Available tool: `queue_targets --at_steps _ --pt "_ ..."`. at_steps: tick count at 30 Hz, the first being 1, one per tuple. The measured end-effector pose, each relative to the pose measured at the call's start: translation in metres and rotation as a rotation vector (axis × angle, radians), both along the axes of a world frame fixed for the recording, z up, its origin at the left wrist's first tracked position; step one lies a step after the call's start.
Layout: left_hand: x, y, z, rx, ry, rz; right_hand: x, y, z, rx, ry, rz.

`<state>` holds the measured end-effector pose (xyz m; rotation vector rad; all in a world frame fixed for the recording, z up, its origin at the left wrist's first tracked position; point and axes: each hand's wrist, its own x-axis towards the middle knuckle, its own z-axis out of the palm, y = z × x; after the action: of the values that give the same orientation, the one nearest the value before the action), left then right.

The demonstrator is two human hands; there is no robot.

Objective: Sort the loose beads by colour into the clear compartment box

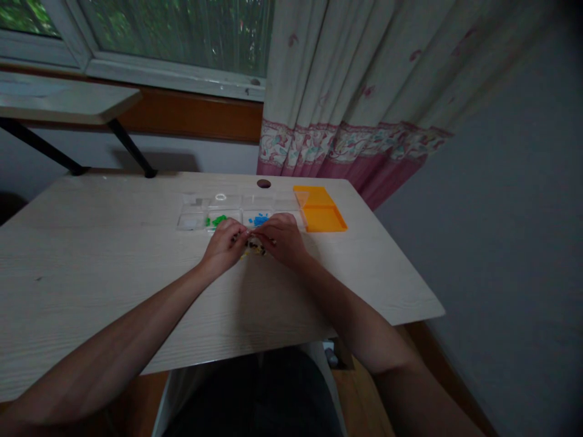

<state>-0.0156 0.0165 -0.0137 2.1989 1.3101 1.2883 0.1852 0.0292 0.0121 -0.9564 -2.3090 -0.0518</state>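
My left hand (225,241) and my right hand (281,238) meet over the middle of the pale wooden table (91,267), fingertips pinched together. Between and under them lies a small heap of dark and yellowish beads (254,246); what each pinch holds is too small to name. Just behind the hands stands a clear compartment box (200,212) with green beads (217,220) in one cell and blue beads (260,218) in another. Its orange lid (319,209) lies open to the right.
A small clear ring (221,196) lies in a rear cell of the box. A cable hole (263,183) sits at the table's back edge. A curtain (364,109) hangs behind on the right, and a bench (64,103) stands under the window.
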Motion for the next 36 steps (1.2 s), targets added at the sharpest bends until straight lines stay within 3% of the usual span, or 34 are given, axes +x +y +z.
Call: queue_targets --at_steps 7,14,18,27,36 --pt "-0.006 0.005 -0.004 0.025 0.054 0.024 0.023 0.022 -0.006 -0.038 0.037 -0.170" --pt "-0.013 0.000 0.001 0.064 0.332 -0.005 0.042 0.046 -0.023 -0.110 0.047 -0.368" --pt "-0.014 -0.002 0.004 0.053 0.421 -0.027 0.046 0.051 -0.027 -0.130 0.027 -0.387" --pt "-0.018 0.001 0.004 0.041 0.391 -0.020 0.052 0.054 -0.027 -0.140 0.108 -0.425" --pt "-0.016 -0.002 0.002 0.048 0.432 -0.105 0.052 0.055 -0.027 -0.126 0.140 -0.409"
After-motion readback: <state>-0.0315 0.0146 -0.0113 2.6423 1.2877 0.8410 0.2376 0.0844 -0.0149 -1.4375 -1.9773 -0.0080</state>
